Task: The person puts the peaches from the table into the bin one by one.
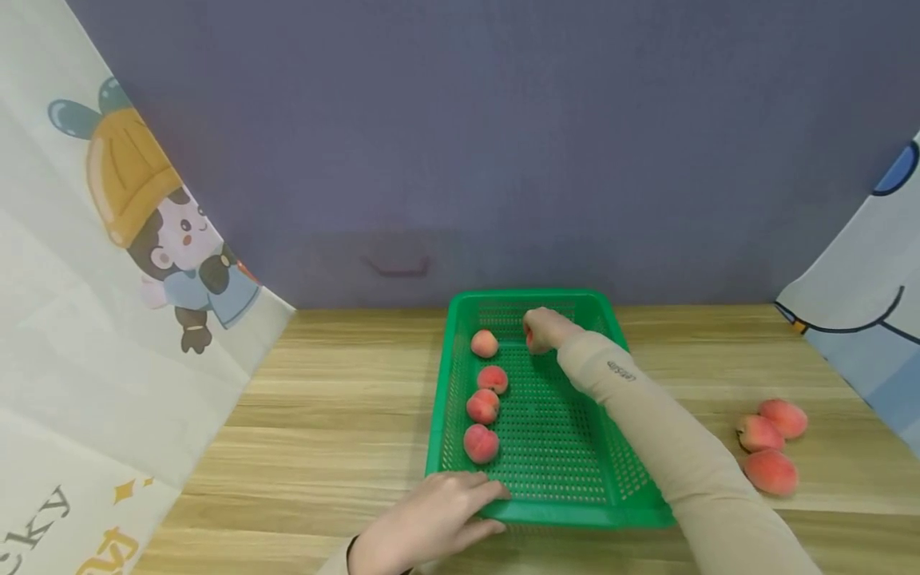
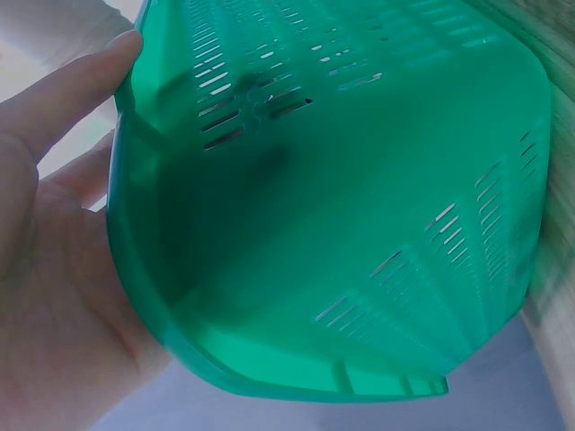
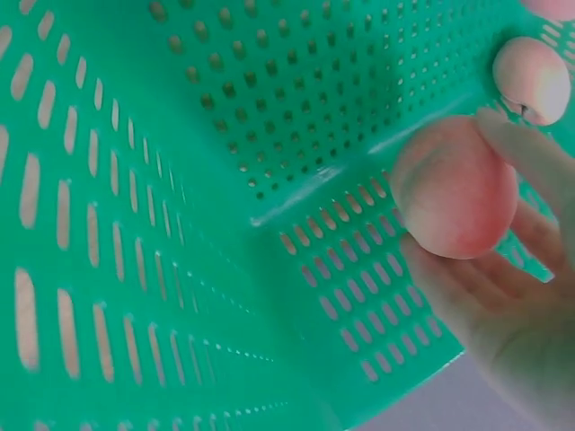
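A green plastic basket (image 1: 561, 513) with slotted walls stands on the wooden table. At its far end my right hand (image 1: 546, 329) reaches inside and holds a peach (image 3: 454, 187) between thumb and fingers, close over the basket floor. My left hand (image 1: 438, 515) grips the near rim toward its left corner, fingers over the edge and thumb on the outside; the left wrist view shows this rim (image 2: 135, 269) beside the palm. Several pink peaches line the basket's left side, from a far peach (image 1: 485, 343) to a near peach (image 1: 481, 444).
Three more peaches lie together on the table right of the basket, the nearest peach (image 1: 771, 472) just below the other two. A grey-blue panel (image 1: 431, 144) rises behind the table (image 1: 345, 415). Printed sheets with cartoon figures (image 1: 180, 231) hang at both sides.
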Demonstrator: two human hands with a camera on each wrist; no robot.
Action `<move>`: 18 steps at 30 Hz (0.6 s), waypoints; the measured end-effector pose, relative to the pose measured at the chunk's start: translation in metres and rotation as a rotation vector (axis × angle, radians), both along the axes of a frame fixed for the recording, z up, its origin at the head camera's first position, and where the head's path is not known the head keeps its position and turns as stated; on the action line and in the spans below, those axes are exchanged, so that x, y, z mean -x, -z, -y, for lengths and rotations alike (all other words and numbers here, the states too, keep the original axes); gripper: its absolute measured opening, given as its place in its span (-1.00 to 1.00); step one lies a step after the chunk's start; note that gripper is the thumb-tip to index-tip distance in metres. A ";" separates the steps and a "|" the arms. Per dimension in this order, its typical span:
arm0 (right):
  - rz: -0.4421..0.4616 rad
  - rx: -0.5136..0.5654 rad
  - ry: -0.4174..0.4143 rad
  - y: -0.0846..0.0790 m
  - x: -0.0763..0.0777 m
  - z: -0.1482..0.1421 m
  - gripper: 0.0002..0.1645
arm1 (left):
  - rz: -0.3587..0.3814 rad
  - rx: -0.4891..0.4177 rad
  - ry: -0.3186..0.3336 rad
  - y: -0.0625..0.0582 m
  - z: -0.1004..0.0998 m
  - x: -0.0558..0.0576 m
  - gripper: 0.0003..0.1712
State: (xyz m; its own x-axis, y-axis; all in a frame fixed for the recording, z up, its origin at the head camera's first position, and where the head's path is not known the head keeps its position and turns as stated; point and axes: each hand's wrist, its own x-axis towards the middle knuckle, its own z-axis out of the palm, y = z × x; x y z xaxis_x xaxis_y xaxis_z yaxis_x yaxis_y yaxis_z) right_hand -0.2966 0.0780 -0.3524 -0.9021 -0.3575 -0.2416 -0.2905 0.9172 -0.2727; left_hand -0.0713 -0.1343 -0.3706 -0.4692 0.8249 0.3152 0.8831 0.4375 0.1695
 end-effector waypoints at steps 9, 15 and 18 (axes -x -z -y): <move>-0.056 0.014 0.009 0.009 0.000 -0.005 -0.73 | 0.015 -0.015 0.008 0.001 0.000 0.000 -0.76; -0.073 0.024 0.014 0.018 0.001 -0.006 -0.78 | 0.013 -0.012 0.001 0.000 0.000 0.000 -0.77; -0.073 0.022 0.023 0.022 0.001 -0.006 -0.87 | 0.010 -0.002 -0.003 0.000 0.000 -0.001 -0.77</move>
